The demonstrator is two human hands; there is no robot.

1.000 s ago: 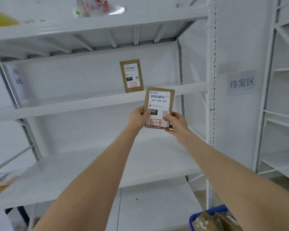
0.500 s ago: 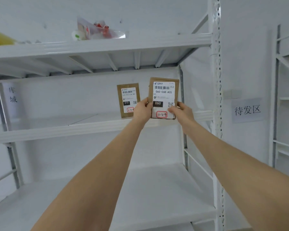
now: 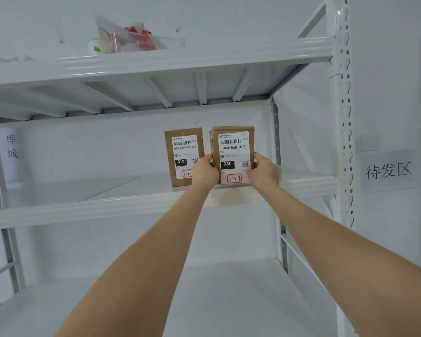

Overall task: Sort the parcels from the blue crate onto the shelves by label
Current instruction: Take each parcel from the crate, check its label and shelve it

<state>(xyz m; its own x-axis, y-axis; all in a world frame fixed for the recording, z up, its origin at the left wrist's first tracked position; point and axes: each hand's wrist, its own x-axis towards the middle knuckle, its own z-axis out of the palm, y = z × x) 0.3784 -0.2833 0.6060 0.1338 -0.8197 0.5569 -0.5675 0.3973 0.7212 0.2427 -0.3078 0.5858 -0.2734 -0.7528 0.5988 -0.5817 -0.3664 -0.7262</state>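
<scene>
**Fig. Parcel positions on the middle shelf**

Parcel 060 (image 3: 232, 154) stands upright on the middle shelf (image 3: 83, 198), toward its right end. Parcel 010 (image 3: 181, 154) stands just beside it at 9 o'clock. Hands grip parcel 060: left hand (image 3: 204, 171) at 8 o'clock, right hand (image 3: 264, 171) at 4 o'clock.

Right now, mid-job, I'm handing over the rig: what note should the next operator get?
Hands: left grip and right grip hold the 060 parcel by its sides, upright.
Where: its base seems to sit on the middle shelf, right of the 010 parcel, with a gap between them.
Done: 010 shelved.
Left: let go of 060, then sort the rest; crate is out of view.
</scene>
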